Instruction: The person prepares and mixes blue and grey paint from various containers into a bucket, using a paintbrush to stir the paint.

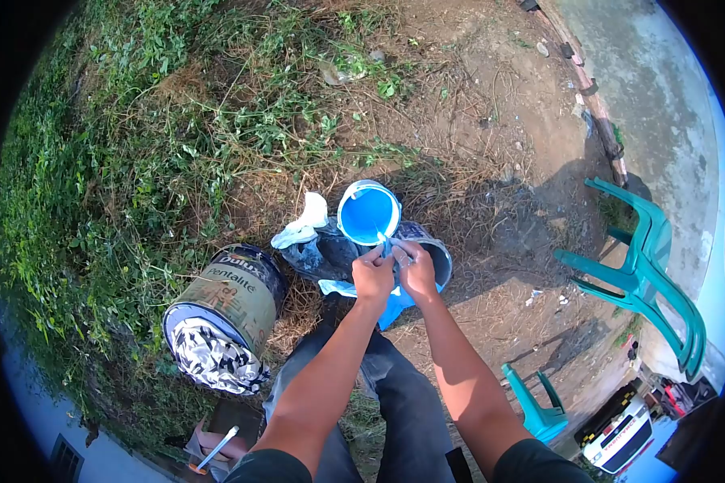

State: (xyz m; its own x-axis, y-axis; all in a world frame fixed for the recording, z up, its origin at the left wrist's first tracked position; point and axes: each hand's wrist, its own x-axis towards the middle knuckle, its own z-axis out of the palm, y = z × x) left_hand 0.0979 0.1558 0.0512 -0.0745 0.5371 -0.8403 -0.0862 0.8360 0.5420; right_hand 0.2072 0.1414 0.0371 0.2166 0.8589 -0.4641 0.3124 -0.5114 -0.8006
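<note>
My left hand (373,275) and my right hand (416,272) meet just below the rim of a white bucket (340,211) with bright blue paint (368,212) inside. The fingers of both are pinched around a small blue, paint-smeared piece (386,244) with a thin pale tip; its kind is too small to make out. Under my hands lies a larger, paint-stained bucket (441,256), partly hidden. Blue plastic sheeting (398,304) hangs below my fingers. To the left rest a dark, stained plastic bag (318,256) and a crumpled white cloth or bag (310,213).
A Dulux Pentalite bucket (246,294) stands at left, a black-and-white patterned cloth (213,354) at its mouth. Green plastic chairs (644,258) stand at right. A white-handled tool (217,449) lies lower left. Weeds (137,161) cover the left; a concrete strip (652,97) runs upper right.
</note>
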